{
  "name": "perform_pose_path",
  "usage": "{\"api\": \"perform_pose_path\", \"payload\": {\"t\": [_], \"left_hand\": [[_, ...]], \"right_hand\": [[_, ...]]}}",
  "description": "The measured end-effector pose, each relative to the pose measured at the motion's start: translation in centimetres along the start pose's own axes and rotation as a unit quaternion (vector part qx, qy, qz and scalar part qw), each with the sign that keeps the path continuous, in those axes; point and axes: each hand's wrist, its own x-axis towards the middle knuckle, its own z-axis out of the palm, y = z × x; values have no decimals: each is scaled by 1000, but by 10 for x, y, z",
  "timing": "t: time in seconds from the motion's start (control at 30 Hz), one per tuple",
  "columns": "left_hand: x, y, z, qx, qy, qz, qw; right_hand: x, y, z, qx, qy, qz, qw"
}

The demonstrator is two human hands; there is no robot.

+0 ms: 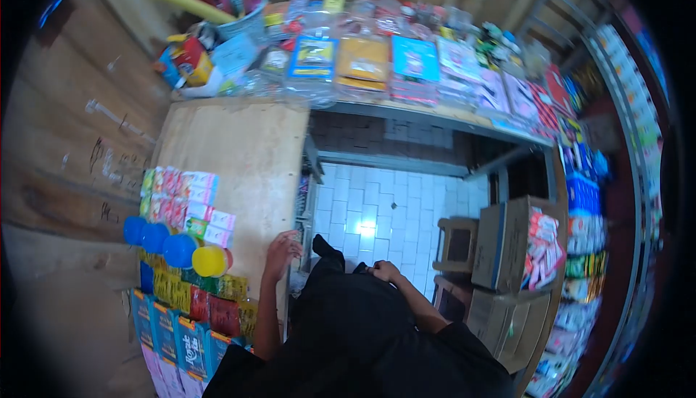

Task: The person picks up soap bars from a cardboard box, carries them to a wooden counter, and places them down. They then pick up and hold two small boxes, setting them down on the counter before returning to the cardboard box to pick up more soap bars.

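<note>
My left hand (pixel 283 254) is at the right edge of the wooden tabletop (pixel 246 137), its fingers loosely spread and nothing visible in them. To its left stand a yellow-lidded jar (pixel 211 261) and several blue-lidded jars (pixel 179 251). Behind the jars lie rows of small pink and white sachets (pixel 171 195). My right hand (pixel 386 272) rests low by my dark-clothed lap, its fingers curled inward. Whether it grips the cloth or some small thing is hidden.
Packaged goods (pixel 362 61) line the far counter. At the right stand open cardboard boxes (pixel 511 242), one with pink packets (pixel 544 249). Blue boxes (pixel 192 347) stand at the near left. White tiled floor (pixel 366 195) shows between counters. Stocked shelving (pixel 631 86) runs along the right.
</note>
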Motion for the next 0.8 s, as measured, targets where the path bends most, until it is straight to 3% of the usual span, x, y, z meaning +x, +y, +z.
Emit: {"api": "perform_pose_path", "payload": {"t": [0.17,0.3,0.4,0.47,0.53,0.7,0.8], "left_hand": [[11,-25,9,117,51,43,991],[27,-80,17,306,60,85,946],[37,-137,18,363,-41,19,931],[31,-162,38,372,-82,-117,917],[29,-189,56,423,-115,-197,877],[43,-241,65,516,-400,-7,757],[63,-251,94,564,-492,2,663]], "right_hand": [[-50,85,54,52,26,74,996],[-96,142,95,156,62,124,978],[-131,175,135,200,98,168,960],[-147,192,161,221,109,202,948],[-166,196,180,252,130,223,933],[-185,199,223,336,183,241,892],[-184,197,240,366,227,252,866]]}}
